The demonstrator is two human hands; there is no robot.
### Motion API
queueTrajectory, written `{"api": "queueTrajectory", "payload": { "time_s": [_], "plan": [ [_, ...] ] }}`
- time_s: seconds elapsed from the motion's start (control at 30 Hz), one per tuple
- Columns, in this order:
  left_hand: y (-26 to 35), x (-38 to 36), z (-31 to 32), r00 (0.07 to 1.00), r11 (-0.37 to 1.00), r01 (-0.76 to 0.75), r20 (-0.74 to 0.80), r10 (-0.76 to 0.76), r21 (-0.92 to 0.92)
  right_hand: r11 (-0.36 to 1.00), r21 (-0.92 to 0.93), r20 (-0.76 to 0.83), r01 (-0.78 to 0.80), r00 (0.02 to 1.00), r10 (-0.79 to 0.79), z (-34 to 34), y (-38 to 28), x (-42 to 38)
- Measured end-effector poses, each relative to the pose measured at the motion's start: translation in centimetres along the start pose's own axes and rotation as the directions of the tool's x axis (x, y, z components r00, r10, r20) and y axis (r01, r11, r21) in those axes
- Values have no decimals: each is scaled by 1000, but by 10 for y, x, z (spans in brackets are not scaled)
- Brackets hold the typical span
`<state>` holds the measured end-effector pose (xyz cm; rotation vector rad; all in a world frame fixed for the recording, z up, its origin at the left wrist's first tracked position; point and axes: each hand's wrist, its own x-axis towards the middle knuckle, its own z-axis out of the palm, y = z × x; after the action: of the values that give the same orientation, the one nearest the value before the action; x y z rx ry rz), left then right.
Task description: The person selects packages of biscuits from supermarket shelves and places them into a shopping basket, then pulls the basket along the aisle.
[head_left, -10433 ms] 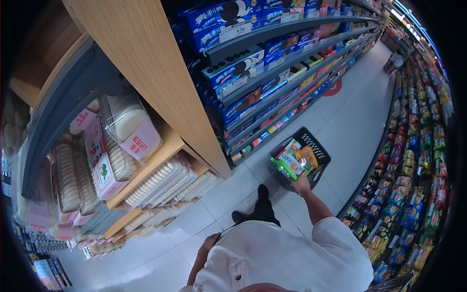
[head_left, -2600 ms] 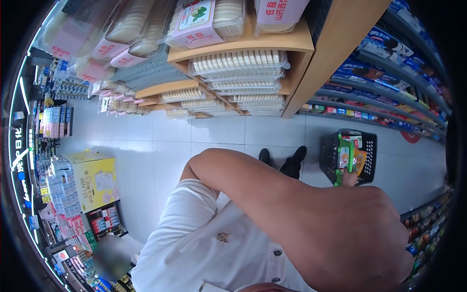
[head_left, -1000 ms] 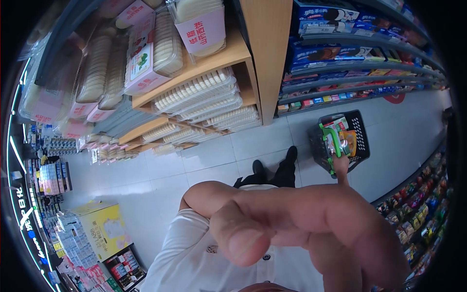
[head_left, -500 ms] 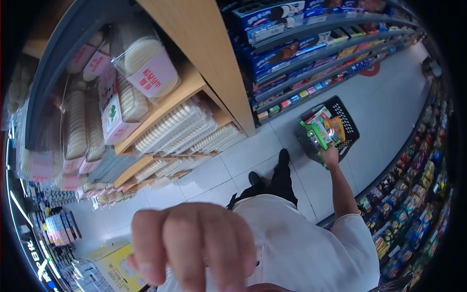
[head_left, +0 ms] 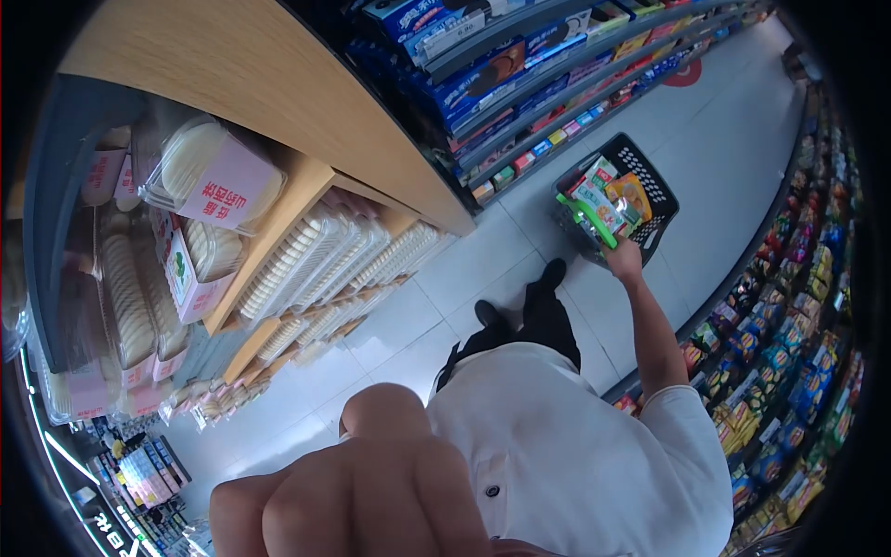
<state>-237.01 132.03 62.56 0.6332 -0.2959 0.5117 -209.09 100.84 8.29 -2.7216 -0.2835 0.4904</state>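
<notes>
At the right, my right hand (head_left: 624, 257) is closed round the green handle (head_left: 583, 219) of a dark, perforated basket (head_left: 653, 176). Inside the basket lie an orange package (head_left: 630, 199) and white-and-green packages (head_left: 595, 186). The basket hangs low, just beyond my feet, near the tiled floor. Very close to the camera, at the bottom left, my left hand (head_left: 348, 492) is curled with its knuckles up. Its palm side is hidden, so I cannot make out whether it holds anything.
On the left, wooden shelves (head_left: 278, 269) hold clear trays of pale, round food with pink labels (head_left: 227, 181). Shelves of blue boxes (head_left: 483, 79) stand ahead. Colourful packets (head_left: 789, 371) line the right side. Light tiles (head_left: 501, 278) cover the aisle floor.
The view has shifted, and the basket and my right hand appear higher and slightly left. My left hand is lower in the picture, its fingers still curled. The right hand keeps its hold.
</notes>
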Motion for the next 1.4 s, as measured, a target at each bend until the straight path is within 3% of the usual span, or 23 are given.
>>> {"api": "queueTrajectory", "payload": {
  "time_s": [0.1,0.17,0.2,0.27,0.4,0.47,0.5,0.57,0.6,0.67,0.7,0.73,0.77,0.8,0.9,0.97,1.0,1.03,1.07,1.17,1.2,1.27,1.4],
  "plan": [
    [-9,16,2,996,996,84,18,-84,18,1000,19,-3,14,1000,-14,-3,3,5],
    [-34,25,10,992,988,-112,-61,106,-105,1000,-10,-13,24,1000,-24,0,10,10],
    [-25,32,11,993,989,-104,-62,98,-104,999,-13,-34,31,999,-31,0,14,12],
    [-1,49,11,951,946,309,-27,-308,101,1000,-25,-26,15,1000,-16,-12,15,12],
    [-26,73,11,904,910,411,103,-415,55,999,-43,-5,-20,1000,20,-30,16,15],
    [-57,70,36,976,983,132,-187,-107,129,997,-57,14,-50,999,51,-42,13,19],
    [-71,75,30,976,982,141,-185,-117,123,995,-67,35,-68,997,70,-46,12,22],
    [-98,85,10,989,992,-123,77,123,-8,996,-50,40,-78,996,80,-51,14,27],
    [-114,90,15,990,993,-113,80,114,-15,996,-35,48,-78,996,80,-54,15,29],
    [-147,97,24,889,889,-448,-53,454,96,997,-25,31,-68,997,68,-55,19,33],
    [-141,107,4,894,893,-441,-52,446,88,997,-17,47,-71,996,71,-54,22,36],
    [-127,123,-33,909,952,-299,283,306,-67,997,-12,57,-79,995,80,-55,27,40],
    [-127,135,-53,777,979,-104,600,189,-174,996,-37,64,-83,994,85,-57,30,42],
    [-142,141,-50,770,975,-88,607,196,-204,997,-55,60,-47,997,50,-56,36,44],
    [-196,151,-30,925,987,-153,345,159,-45,997,-74,73,-18,997,24,-47,51,48],
    [-246,155,-43,981,982,-107,179,79,155,996,-90,47,-13,999,18,-45,55,47],
    [-260,151,-88,969,900,-8,226,-101,436,995,-87,45,-47,998,51,-47,53,46],
    [-297,158,-112,948,855,64,237,-214,515,996,-74,62,-43,997,48,-53,51,45],
    [-330,154,-141,913,693,141,177,-367,707,998,-53,68,-43,997,46,-59,51,43],
    [-425,120,-215,798,218,67,79,-597,974,1000,-9,11,-12,1000,12,-53,59,43],
    [-448,109,-238,796,229,56,95,-597,972,1000,-23,19,-8,1000,9,-59,56,42],
    [-488,80,-280,640,59,-263,219,-736,963,1000,-8,12,4,1000,-4,-54,61,44],
    [-545,56,-330,535,-38,-423,216,-817,905,999,50,40,-7,999,5,-54,68,47]
  ]
}}
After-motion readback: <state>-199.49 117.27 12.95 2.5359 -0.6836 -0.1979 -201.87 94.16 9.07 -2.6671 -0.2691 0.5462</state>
